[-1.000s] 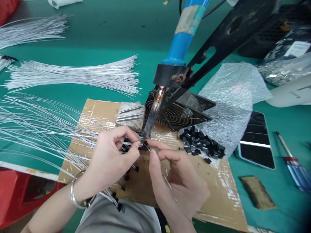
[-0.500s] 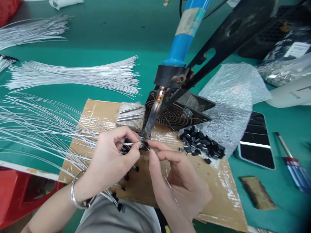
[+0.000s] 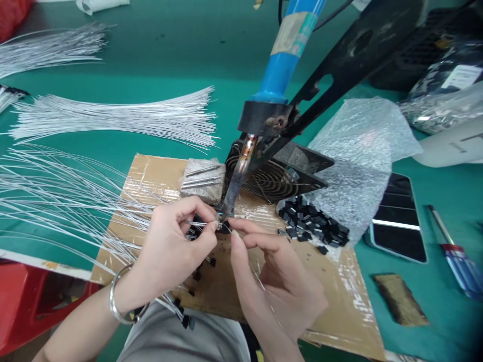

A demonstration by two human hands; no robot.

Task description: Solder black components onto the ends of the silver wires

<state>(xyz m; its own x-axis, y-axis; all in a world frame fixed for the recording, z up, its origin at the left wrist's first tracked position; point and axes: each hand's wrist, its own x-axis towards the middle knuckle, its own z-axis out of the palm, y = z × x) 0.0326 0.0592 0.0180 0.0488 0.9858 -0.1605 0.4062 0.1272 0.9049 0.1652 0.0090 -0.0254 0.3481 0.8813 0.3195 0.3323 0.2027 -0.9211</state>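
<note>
Barely any change: both hands stay at the iron's tip, the right hand [image 3: 279, 286] nudged slightly left. Far left, loose white wires [image 3: 56, 191] fan over the green table [image 3: 151, 60], with a tidier wire bundle [image 3: 113, 115] behind. The left hand [image 3: 169, 246], with a bracelet [image 3: 113, 301] on its wrist, has thumb and forefinger closed on one white wire [image 3: 196, 222], its end at the tip. The soldering iron [image 3: 281, 75] hangs clamped and tilted, tip down just above the cardboard [image 3: 339, 301]. The right hand's thumb and forefinger pinch a small black component [image 3: 225, 227] touching that tip; the other fingers are curled. Right of them are a fan [image 3: 275, 176], a pile of black parts [image 3: 313, 223] on bubble wrap [image 3: 362, 151], a phone [image 3: 400, 221] and a screwdriver [image 3: 456, 256].
</note>
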